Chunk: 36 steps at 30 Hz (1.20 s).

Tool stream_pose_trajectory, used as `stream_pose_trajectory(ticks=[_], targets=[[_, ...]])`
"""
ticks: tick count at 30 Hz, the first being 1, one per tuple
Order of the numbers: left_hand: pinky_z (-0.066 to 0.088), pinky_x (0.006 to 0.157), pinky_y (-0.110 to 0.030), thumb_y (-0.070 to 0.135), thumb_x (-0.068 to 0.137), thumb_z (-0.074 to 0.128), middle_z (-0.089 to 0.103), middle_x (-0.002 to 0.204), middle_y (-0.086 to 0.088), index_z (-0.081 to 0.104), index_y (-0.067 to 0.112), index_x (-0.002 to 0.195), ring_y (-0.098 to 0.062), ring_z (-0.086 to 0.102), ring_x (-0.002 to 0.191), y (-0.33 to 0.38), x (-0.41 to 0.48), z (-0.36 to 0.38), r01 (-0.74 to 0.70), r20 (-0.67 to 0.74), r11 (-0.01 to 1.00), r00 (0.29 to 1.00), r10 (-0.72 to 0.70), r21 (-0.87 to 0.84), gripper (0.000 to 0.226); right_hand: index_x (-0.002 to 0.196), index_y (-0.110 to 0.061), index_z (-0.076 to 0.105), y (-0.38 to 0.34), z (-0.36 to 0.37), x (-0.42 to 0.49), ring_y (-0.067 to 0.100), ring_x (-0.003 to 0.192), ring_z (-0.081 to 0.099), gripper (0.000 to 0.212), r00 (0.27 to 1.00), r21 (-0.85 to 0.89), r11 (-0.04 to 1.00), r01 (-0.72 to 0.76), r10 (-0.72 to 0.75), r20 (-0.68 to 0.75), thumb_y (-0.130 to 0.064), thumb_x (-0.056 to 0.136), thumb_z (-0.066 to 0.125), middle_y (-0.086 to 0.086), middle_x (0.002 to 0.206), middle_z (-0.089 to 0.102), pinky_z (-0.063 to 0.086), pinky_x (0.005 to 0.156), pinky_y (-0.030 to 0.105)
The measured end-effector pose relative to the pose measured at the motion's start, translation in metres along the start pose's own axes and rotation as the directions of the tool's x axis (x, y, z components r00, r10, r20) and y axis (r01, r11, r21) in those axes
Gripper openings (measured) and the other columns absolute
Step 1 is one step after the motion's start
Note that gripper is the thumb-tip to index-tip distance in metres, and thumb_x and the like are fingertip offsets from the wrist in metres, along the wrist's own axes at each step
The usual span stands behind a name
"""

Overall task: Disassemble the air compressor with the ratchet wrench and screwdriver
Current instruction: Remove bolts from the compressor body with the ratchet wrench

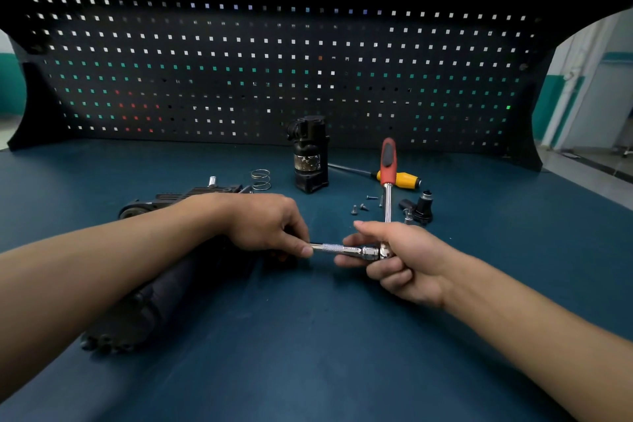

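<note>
The left forearm (102, 267) covers most of the dark compressor body (144, 312) on the table (308, 353), and the part that shows is blurred. The left end of the metal bar (337, 248) disappears inside the grip of the left hand (267, 223). The right hand (400, 257) hides much of the head of the ratchet wrench (388, 161), whose handle crosses over the screwdriver (406, 178). The screws (359, 207) are too small to tell their heads. Both arms are cut off by the picture's edges.

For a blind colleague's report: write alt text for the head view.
Two hands hold a ratchet wrench over a blue workbench: the right hand grips its head, the left hand pinches the end of the extension bar. Behind lie a yellow-handled screwdriver, loose screws, a spring and black compressor parts, before a pegboard.
</note>
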<state>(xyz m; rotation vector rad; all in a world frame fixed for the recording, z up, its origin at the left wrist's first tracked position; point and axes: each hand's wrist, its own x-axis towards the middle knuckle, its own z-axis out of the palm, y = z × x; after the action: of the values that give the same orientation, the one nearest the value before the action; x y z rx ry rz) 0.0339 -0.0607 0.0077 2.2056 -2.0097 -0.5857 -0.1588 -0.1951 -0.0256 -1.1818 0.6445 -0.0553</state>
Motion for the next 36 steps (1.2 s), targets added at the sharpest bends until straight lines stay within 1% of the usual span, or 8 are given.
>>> stream_pose_trajectory(ticks=[7, 15, 18, 21, 25, 30, 32, 36], targets=[[0.043, 0.064, -0.012, 0.042, 0.096, 0.062, 0.071, 0.073, 0.011, 0.071, 0.032, 0.085, 0.001, 0.060, 0.066, 0.000, 0.000, 0.000, 0.005, 0.012, 1.000, 1.000, -0.005, -0.017, 0.018, 0.095, -0.012, 0.057, 0.000, -0.002, 0.001, 0.001, 0.030, 0.026, 0.017, 0.998, 0.016, 0.999, -0.040, 0.039, 0.041, -0.027, 0.102, 0.052, 0.015, 0.082, 0.074, 0.019, 0.025, 0.011], [0.047, 0.067, -0.016, 0.042, 0.097, 0.061, 0.074, 0.082, 0.002, 0.071, 0.028, 0.092, -0.006, 0.064, 0.071, 0.001, 0.000, 0.002, 0.040, 0.027, 0.996, 0.999, -0.038, -0.074, 0.017, 0.099, -0.011, 0.063, 0.011, -0.004, 0.001, 0.011, 0.035, 0.034, 0.014, 0.913, -0.397, 0.831, 0.389, -0.406, 0.045, -0.025, 0.100, 0.061, 0.019, 0.083, 0.076, 0.027, 0.036, 0.020], [0.048, 0.067, -0.017, 0.041, 0.099, 0.058, 0.072, 0.081, 0.002, 0.068, 0.029, 0.090, -0.008, 0.062, 0.070, 0.002, 0.001, 0.003, 0.048, 0.035, 0.997, 0.998, -0.046, -0.062, 0.018, 0.091, -0.014, 0.072, 0.013, -0.013, 0.002, 0.008, 0.046, 0.048, 0.011, 0.800, -0.629, 0.546, 0.554, -0.559, 0.219, -0.021, 0.097, 0.065, 0.005, 0.076, 0.075, 0.041, 0.045, 0.024], [0.048, 0.067, -0.020, 0.040, 0.100, 0.056, 0.069, 0.077, 0.006, 0.068, 0.024, 0.090, -0.009, 0.061, 0.068, 0.003, 0.002, 0.004, 0.053, 0.042, 0.998, 0.998, -0.051, -0.043, 0.022, 0.090, -0.007, 0.074, 0.013, -0.023, 0.006, 0.022, 0.071, 0.064, 0.008, 0.655, -0.762, 0.136, 0.633, -0.619, 0.433, -0.013, 0.094, 0.070, 0.015, 0.083, 0.069, 0.053, 0.070, 0.042], [0.044, 0.063, -0.013, 0.038, 0.100, 0.057, 0.069, 0.075, 0.009, 0.071, 0.017, 0.096, -0.005, 0.060, 0.066, 0.001, 0.003, 0.004, 0.057, 0.010, 0.998, 0.998, -0.057, -0.019, 0.025, 0.097, -0.016, 0.079, 0.013, -0.025, 0.009, 0.008, 0.084, 0.063, 0.009, 0.532, -0.745, -0.128, 0.655, -0.623, 0.574, -0.016, 0.092, 0.072, -0.008, 0.094, 0.068, 0.050, 0.076, 0.026], [0.041, 0.061, -0.011, 0.037, 0.099, 0.059, 0.068, 0.070, 0.012, 0.070, 0.024, 0.086, -0.002, 0.059, 0.063, 0.000, 0.002, 0.002, 0.018, 0.007, 1.000, 1.000, -0.018, 0.005, 0.022, 0.094, -0.008, 0.078, 0.014, -0.022, 0.008, 0.006, 0.079, 0.063, 0.007, 0.605, -0.758, 0.041, 0.651, -0.631, 0.486, -0.006, 0.091, 0.072, 0.003, 0.089, 0.072, 0.050, 0.074, 0.026], [0.041, 0.062, -0.012, 0.037, 0.099, 0.060, 0.069, 0.071, 0.009, 0.072, 0.022, 0.087, -0.003, 0.059, 0.064, 0.001, 0.002, 0.002, 0.002, 0.008, 1.000, 1.000, -0.002, 0.020, 0.023, 0.092, 0.001, 0.073, 0.014, -0.019, 0.004, 0.015, 0.066, 0.057, 0.014, 0.701, -0.758, 0.221, 0.613, -0.596, 0.393, -0.011, 0.095, 0.068, 0.017, 0.083, 0.069, 0.047, 0.065, 0.032], [0.040, 0.061, -0.009, 0.036, 0.098, 0.062, 0.070, 0.070, 0.010, 0.073, 0.021, 0.089, -0.001, 0.060, 0.063, 0.001, 0.002, 0.002, 0.002, -0.002, 1.000, 1.000, -0.002, 0.025, 0.021, 0.094, -0.009, 0.072, 0.011, -0.007, 0.001, 0.010, 0.045, 0.041, 0.017, 0.870, -0.570, 0.682, 0.459, -0.474, 0.134, -0.021, 0.100, 0.061, 0.006, 0.082, 0.077, 0.036, 0.038, 0.022]])
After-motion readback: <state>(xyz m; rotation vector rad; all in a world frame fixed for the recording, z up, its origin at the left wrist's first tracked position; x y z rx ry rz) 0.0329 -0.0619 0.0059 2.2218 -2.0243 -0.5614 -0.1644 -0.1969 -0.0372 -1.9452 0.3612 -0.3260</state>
